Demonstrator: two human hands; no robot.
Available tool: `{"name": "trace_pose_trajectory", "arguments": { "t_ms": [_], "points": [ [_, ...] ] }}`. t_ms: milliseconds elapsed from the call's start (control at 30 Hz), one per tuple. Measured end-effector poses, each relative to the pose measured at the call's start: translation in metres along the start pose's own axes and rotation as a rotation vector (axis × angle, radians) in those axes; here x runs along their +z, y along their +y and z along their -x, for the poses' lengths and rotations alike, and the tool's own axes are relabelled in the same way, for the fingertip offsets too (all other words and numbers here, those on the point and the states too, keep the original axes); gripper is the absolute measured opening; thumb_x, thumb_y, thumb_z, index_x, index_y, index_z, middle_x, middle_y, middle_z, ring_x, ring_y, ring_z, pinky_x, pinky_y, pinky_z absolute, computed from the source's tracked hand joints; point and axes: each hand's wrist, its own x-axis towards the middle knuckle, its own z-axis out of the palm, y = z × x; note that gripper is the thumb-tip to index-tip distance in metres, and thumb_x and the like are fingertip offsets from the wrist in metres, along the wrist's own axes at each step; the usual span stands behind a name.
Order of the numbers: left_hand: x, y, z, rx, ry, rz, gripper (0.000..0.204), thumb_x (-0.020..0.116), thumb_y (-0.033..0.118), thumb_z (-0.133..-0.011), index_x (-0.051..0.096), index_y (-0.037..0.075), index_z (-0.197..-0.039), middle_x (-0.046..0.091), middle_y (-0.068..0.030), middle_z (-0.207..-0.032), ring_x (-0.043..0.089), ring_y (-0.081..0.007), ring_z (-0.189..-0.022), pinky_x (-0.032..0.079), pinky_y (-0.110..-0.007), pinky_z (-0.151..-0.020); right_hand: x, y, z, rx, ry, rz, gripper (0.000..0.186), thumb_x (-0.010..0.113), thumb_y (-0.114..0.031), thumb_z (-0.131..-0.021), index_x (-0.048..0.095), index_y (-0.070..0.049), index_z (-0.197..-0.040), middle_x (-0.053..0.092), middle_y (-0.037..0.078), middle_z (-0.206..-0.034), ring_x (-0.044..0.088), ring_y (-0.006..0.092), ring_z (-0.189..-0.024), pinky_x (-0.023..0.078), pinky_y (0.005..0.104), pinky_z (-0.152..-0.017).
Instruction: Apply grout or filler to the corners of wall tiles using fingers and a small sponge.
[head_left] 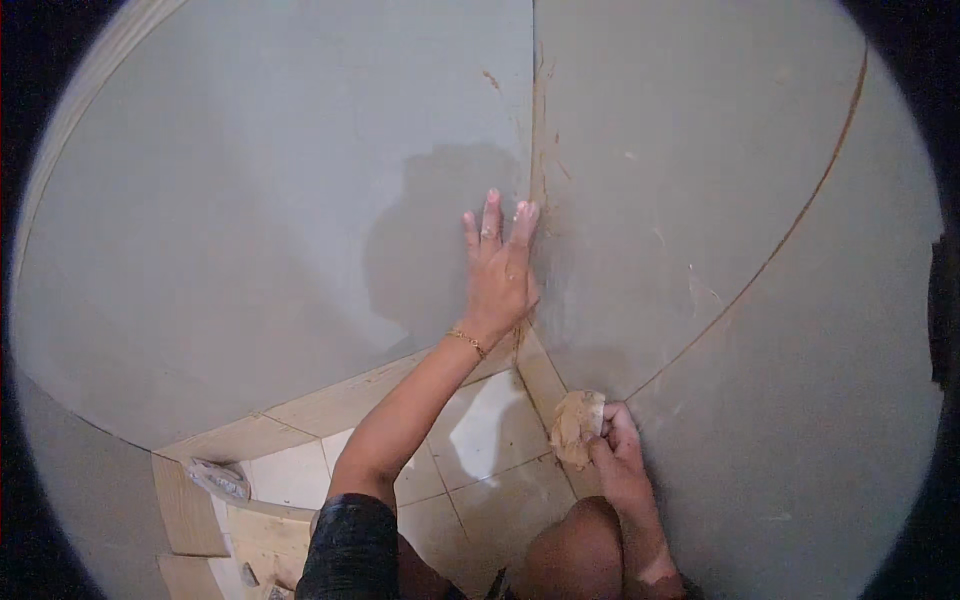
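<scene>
My left hand (497, 282) reaches up to the inside corner where two grey wall panels meet. Its fingers are stretched out, with the index fingertip at the corner seam (535, 185), which carries brown smears. Some pale residue shows on the fingertips. Lower down on the right, my right hand (622, 455) is closed on a small flat white piece whose face is heaped with tan paste (577, 428). The exact kind of that flat piece is hidden by the paste. It is held close to the right-hand wall panel (700, 330).
A brown curved line (785, 240) runs down the right wall. Tan skirting (300, 412) edges the floor, which has pale tiles (500, 490). A clear plastic wrapper (218, 478) lies at lower left. My bent knee (575, 550) is below the right hand.
</scene>
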Motion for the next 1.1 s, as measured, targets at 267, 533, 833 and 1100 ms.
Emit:
{"name": "trace_pose_trajectory", "arguments": {
  "t_ms": [267,533,833,1100],
  "points": [
    [-0.013,-0.004,-0.035,0.015,0.011,-0.004,0.08,0.048,-0.001,-0.072,0.017,0.004,-0.146,0.037,-0.0148,-0.143,0.012,-0.0406,-0.141,0.005,-0.059,-0.111,0.006,-0.003,0.003,-0.033,-0.02,-0.009,0.019,0.046,0.001,-0.09,0.046,-0.003,-0.109,0.057,0.006,-0.099,0.054,0.0107,-0.087,0.046,0.0272,-0.076],
    [-0.019,-0.004,-0.058,0.014,0.115,0.056,0.079,0.046,-0.002,-0.07,0.021,0.003,-0.145,0.042,-0.0113,-0.141,0.012,-0.0396,-0.141,0.0,-0.06,-0.11,-0.001,0.009,0.003,-0.107,0.001,0.083,0.019,0.045,0.001,-0.089,0.046,-0.003,-0.107,0.057,0.004,-0.096,0.053,0.0097,-0.085,0.045,0.026,-0.076],
    [-0.038,-0.012,-0.087,0.117,0.107,-0.114,0.078,0.051,-0.001,-0.067,0.031,0.004,-0.142,0.037,-0.0126,-0.144,0.015,-0.0382,-0.141,0.001,-0.059,-0.111,0.004,0.005,-0.002,-0.058,0.013,0.024,0.017,0.045,0.003,-0.087,0.045,-0.003,-0.104,0.055,0.004,-0.093,0.053,0.0097,-0.083,0.045,0.0267,-0.075],
    [-0.033,-0.018,-0.024,0.11,-0.026,-0.006,0.072,0.052,0.001,-0.071,0.033,0.005,-0.141,0.05,-0.0108,-0.132,0.018,-0.0373,-0.14,0.01,-0.062,-0.108,0.004,-0.001,-0.001,-0.051,-0.034,0.021,0.017,0.049,-0.001,-0.09,0.044,-0.005,-0.106,0.054,0.004,-0.096,0.052,0.0099,-0.087,0.045,0.0263,-0.075]
  ]
}}
